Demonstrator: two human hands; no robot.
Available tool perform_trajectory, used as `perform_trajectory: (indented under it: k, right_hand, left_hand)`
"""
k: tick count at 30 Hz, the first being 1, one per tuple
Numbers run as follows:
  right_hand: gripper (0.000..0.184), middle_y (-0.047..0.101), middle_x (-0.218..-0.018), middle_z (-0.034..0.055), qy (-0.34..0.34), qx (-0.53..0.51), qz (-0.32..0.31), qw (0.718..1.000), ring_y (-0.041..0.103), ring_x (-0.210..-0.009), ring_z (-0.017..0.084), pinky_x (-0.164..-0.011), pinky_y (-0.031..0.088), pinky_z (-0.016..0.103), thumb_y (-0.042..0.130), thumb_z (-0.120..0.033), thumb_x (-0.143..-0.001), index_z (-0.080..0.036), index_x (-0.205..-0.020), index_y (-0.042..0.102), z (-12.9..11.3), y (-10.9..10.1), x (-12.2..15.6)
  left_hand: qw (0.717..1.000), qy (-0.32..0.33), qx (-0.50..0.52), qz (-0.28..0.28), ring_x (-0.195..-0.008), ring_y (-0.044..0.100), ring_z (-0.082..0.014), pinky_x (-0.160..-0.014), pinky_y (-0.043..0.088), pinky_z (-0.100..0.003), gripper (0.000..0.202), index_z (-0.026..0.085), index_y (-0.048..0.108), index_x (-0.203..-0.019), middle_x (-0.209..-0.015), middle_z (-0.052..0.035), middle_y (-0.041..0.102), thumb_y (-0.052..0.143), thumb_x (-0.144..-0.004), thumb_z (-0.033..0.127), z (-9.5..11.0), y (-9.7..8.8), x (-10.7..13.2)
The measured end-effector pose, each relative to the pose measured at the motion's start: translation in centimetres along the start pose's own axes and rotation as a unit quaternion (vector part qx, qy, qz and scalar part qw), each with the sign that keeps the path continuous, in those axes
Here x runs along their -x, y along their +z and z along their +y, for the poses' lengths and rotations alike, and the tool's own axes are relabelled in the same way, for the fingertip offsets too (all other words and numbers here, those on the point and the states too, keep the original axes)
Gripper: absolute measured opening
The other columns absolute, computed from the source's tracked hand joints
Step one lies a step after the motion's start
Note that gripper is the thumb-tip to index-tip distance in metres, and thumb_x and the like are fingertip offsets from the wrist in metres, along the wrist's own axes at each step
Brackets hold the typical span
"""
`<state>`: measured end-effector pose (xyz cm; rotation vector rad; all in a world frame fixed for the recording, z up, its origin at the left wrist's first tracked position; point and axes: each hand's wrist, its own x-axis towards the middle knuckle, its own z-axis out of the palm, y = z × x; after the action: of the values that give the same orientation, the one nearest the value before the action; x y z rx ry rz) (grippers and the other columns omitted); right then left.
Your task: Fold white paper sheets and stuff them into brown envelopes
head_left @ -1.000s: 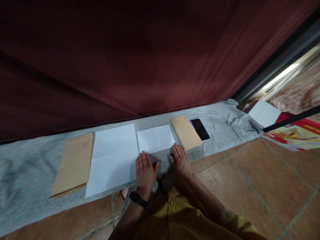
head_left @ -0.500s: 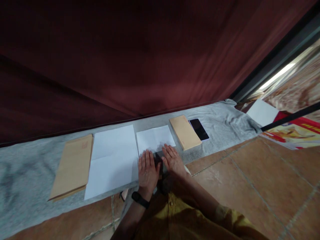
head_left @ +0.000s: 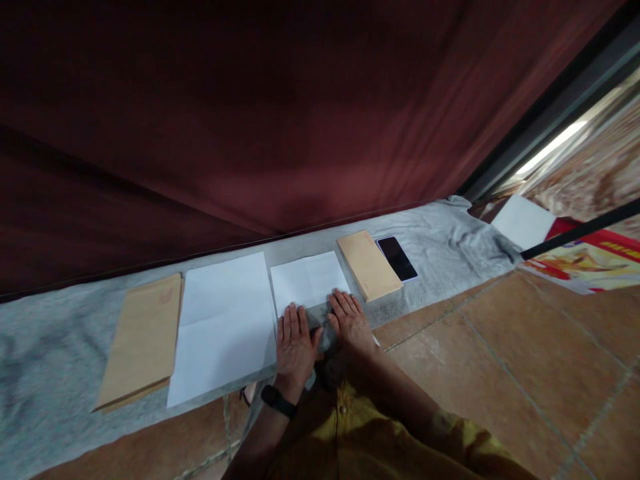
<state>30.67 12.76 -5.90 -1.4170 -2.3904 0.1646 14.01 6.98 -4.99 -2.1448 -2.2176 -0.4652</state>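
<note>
My left hand (head_left: pixel 295 341) lies flat, fingers stretched out, on the grey cloth (head_left: pixel 55 333) at the near edge of a small folded white sheet (head_left: pixel 307 280). My right hand (head_left: pixel 351 320) lies flat beside it, fingertips at the sheet's near right corner. Both hands hold nothing. A black band is on my left wrist. A larger white sheet (head_left: pixel 223 323) lies left of my left hand, and a brown envelope (head_left: pixel 143 340) lies further left. Another brown envelope (head_left: pixel 369 265) lies just right of the small sheet.
A dark phone (head_left: pixel 397 258) lies face up right of the second envelope. A dark red curtain (head_left: pixel 250 113) hangs behind the cloth. Tiled floor (head_left: pixel 500 360) spreads to the right. A white sheet (head_left: pixel 523 221) and a colourful printed poster (head_left: pixel 585 260) lie at far right.
Both hands drew closer together and slid slightly toward the small sheet, the right one moving left from beside the envelope. The papers and envelopes did not move.
</note>
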Motion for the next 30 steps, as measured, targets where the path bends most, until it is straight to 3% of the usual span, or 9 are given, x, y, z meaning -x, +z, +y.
perform_trajectory:
  k: [7, 14, 23, 30]
  right_hand:
    - [0.051, 0.043, -0.155, 0.0149, 0.036, 0.011, 0.011, 0.999, 0.039, -0.145, 0.027, -0.118, 0.034, 0.046, 0.043, -0.030, -0.103, -0.011, -0.150, 0.042, 0.8, 0.1, 0.7]
    - [0.054, 0.041, -0.156, 0.0159, 0.057, 0.014, 0.023, 0.998, 0.040, -0.144, 0.029, -0.117, 0.035, 0.049, 0.044, -0.032, -0.102, -0.013, -0.153, 0.039, 0.9, 0.5, 1.0]
    - [0.051, 0.042, -0.156, 0.0153, 0.065, 0.023, 0.047, 0.997, 0.038, -0.144, 0.029, -0.117, 0.034, 0.047, 0.046, -0.031, -0.101, -0.014, -0.149, 0.045, 0.4, 0.6, 1.1]
    - [0.052, 0.041, -0.157, 0.0156, 0.066, 0.032, 0.035, 0.997, 0.037, -0.145, 0.029, -0.117, 0.033, 0.047, 0.045, -0.033, -0.101, -0.013, -0.150, 0.043, 0.4, 0.5, 1.0]
  left_hand:
    - [1.000, -0.022, -0.006, 0.005, -0.146, 0.037, -0.0372, -0.118, 0.033, -0.055, 0.068, -0.003, 0.044, -0.144, -0.153, -0.0301, 0.040, 0.042, -0.097, 0.047, -0.3, -0.3, 0.5]
    - [1.000, -0.018, -0.010, 0.019, -0.145, 0.038, -0.0364, -0.117, 0.034, -0.058, 0.067, 0.002, 0.039, -0.148, -0.153, -0.0283, 0.042, 0.041, -0.098, 0.046, -0.3, -0.5, 0.3]
    - [0.997, 0.059, 0.009, -0.040, -0.150, 0.030, -0.0300, -0.122, 0.029, -0.051, 0.060, 0.010, 0.040, -0.150, -0.158, -0.0148, 0.041, 0.041, -0.098, 0.040, 1.7, -0.3, -1.8]
    - [0.996, 0.062, 0.001, -0.062, -0.147, 0.035, -0.0311, -0.120, 0.031, -0.052, 0.060, 0.011, 0.043, -0.149, -0.156, -0.0145, 0.043, 0.042, -0.097, 0.042, 1.9, 0.4, -3.5]
